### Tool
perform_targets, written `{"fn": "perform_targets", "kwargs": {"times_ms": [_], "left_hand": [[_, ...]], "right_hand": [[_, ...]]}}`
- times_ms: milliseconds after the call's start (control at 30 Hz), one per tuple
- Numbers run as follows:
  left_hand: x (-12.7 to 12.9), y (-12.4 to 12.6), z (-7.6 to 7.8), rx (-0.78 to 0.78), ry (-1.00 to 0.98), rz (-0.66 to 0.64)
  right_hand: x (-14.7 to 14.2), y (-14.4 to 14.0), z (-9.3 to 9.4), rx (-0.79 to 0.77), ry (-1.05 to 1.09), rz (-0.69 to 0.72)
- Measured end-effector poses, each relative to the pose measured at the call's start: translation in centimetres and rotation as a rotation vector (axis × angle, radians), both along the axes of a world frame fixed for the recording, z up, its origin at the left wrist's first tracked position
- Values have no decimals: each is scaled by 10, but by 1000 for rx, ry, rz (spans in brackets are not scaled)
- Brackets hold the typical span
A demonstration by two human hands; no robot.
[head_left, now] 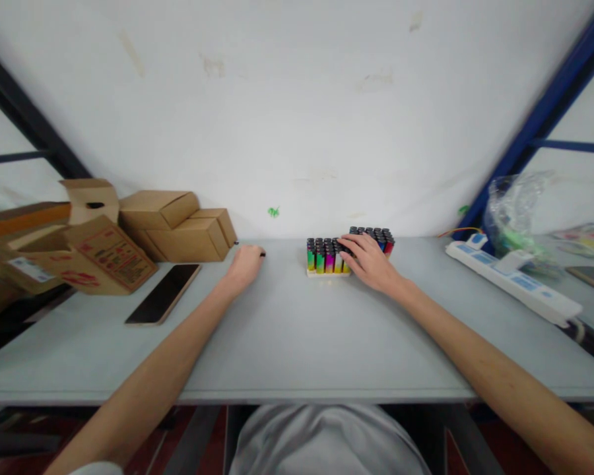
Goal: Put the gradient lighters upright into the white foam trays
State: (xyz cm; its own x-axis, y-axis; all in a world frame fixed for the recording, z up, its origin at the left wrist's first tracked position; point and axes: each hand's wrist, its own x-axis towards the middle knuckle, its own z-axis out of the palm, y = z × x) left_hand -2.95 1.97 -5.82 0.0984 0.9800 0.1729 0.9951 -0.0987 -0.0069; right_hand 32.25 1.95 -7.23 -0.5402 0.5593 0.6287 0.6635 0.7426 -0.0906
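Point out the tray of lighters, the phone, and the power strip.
Tray of multicoloured lighters point(323, 258): head view, front row bodies.
Flat black phone point(164, 293): head view, screen middle.
White-and-blue power strip point(517, 282): head view, top face.

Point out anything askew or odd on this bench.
The far tray of lighters sits offset behind the near tray, not lined up. A small dark item pokes from the left hand. The right hand rests on the lighters.

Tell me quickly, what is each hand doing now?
Left hand: closed on a small dark object.
Right hand: open, resting on the lighters.
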Motion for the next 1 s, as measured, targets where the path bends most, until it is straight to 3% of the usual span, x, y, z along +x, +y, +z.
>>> {"fn": "perform_targets", "kwargs": {"times_ms": [200,333,467,633,733,833,1000], "left_hand": [[35,-22,3,1,-246,-240],[63,-45,7,0,-535,-385],[86,-65,2,-58,-783,-443],[92,-65,-10,-198,-972,-461],[91,-61,-14,-258,-927,-458],[91,-62,-13,-229,-727,-472],[89,-65,2,-207,-582,-537]], "right_hand": [[0,-6,6,49,64,11],[-8,-24,19,103,148,132],[-25,-43,22,-3,156,297],[-37,-48,12,-217,52,443],[-36,-44,5,-274,37,446],[-34,-40,0,-317,42,449],[-30,-32,-2,-353,5,437]]}}
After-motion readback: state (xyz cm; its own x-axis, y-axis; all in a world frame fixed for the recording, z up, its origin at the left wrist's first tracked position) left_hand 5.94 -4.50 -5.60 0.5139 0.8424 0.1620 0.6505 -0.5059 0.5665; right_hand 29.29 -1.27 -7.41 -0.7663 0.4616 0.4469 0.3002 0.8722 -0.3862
